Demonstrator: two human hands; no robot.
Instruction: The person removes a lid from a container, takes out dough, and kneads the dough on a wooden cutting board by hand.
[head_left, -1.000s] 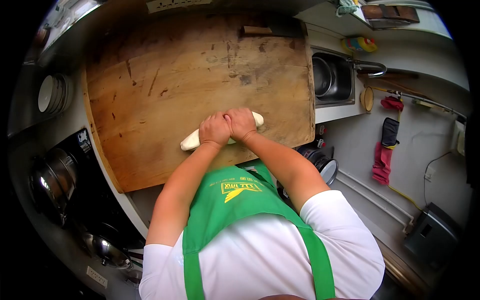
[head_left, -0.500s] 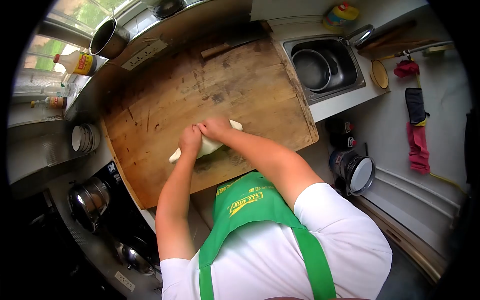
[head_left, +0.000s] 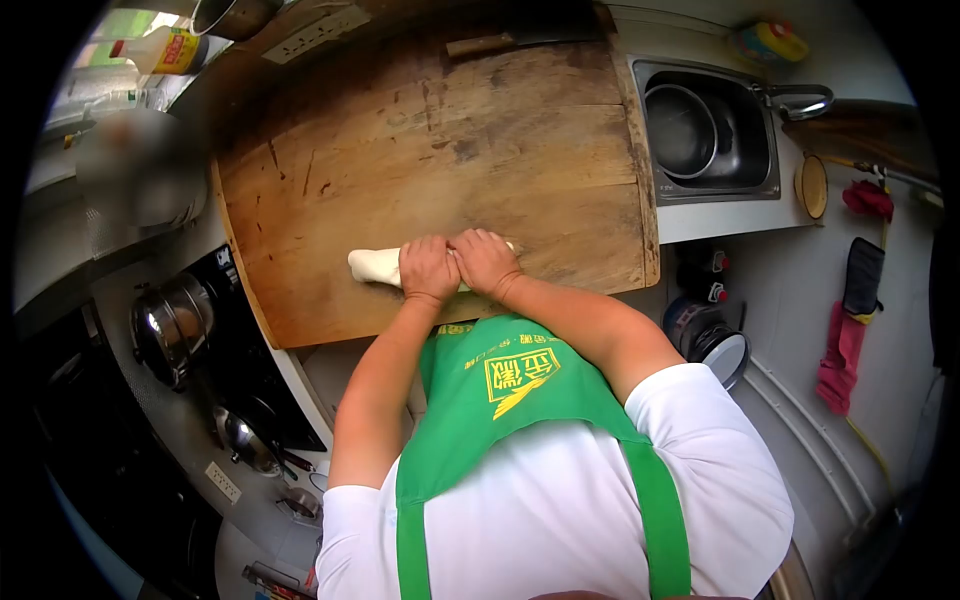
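Observation:
A roll of pale dough (head_left: 376, 267) lies across the near part of a wooden board (head_left: 330, 200). My left hand (head_left: 430, 268) presses on the middle of the roll, its fingers curled over the far side. Beside it, touching at the thumbs, my right hand (head_left: 485, 262) rests on the right part of the dough with its fingers curled down. The left end of the dough sticks out past my left hand; only a small tip shows beyond the right one.
A cleaver (head_left: 480, 45) lies at the board's far edge. To the right is a sink (head_left: 745, 150) holding a metal basin (head_left: 680, 130). Metal pots (head_left: 172, 325) stand at the left, and a bottle (head_left: 165, 50) is at the upper left.
Both hands have drawn back toward the body with the dough, and their fingers now lie lower over it. The dough's left end looks thicker and less slanted. The camera view has also turned.

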